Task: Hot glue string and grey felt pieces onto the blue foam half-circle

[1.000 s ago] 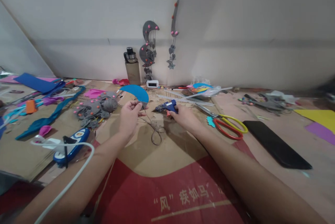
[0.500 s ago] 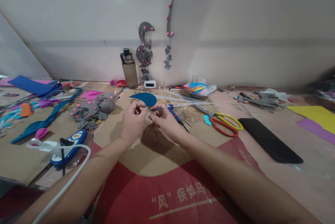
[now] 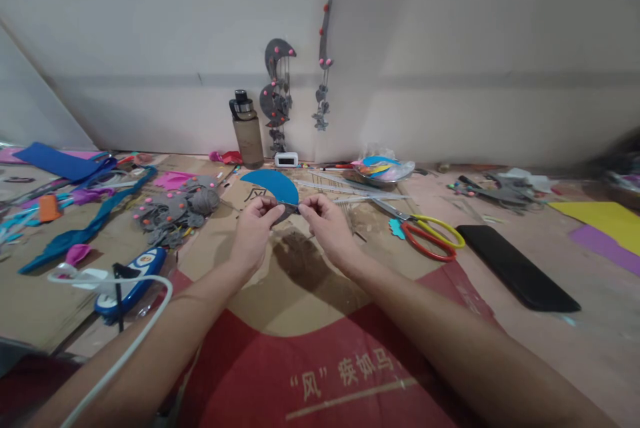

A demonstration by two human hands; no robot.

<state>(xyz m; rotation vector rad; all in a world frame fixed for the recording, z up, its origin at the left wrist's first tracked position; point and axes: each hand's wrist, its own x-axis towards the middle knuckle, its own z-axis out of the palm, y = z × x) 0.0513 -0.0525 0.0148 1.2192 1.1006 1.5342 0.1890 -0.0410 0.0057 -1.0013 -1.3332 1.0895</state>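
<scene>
Right hand (image 3: 327, 228) has moved from the glue gun to the blue crescent (image 3: 273, 183) within a second, so both hands now serve one piece. Left hand (image 3: 254, 231) pinches its near edge; the crescent tilts up just beyond them; the right hand pinches its right end, scissors (image 3: 433, 249) lying farther right.

- Cut-out (image 3: 274, 183) between left hand (image 3: 251, 235) and right hand (image 3: 327, 227), above cardboard (image 3: 280, 320).
- Ornament pile (image 3: 173, 207) left of left hand.
- Scissors (image 3: 425, 249) right of right hand; slab (image 3: 517, 268) right of scissors.
- Dish (image 3: 393, 181) behind scissors, scraps (image 3: 379, 162) in it.
- Bottle (image 3: 247, 140) behind hands, before wall (image 3: 450, 35); display unit (image 3: 286, 160) just right of it.
- Hangings (image 3: 273, 56) on wall, right of bottle.
</scene>
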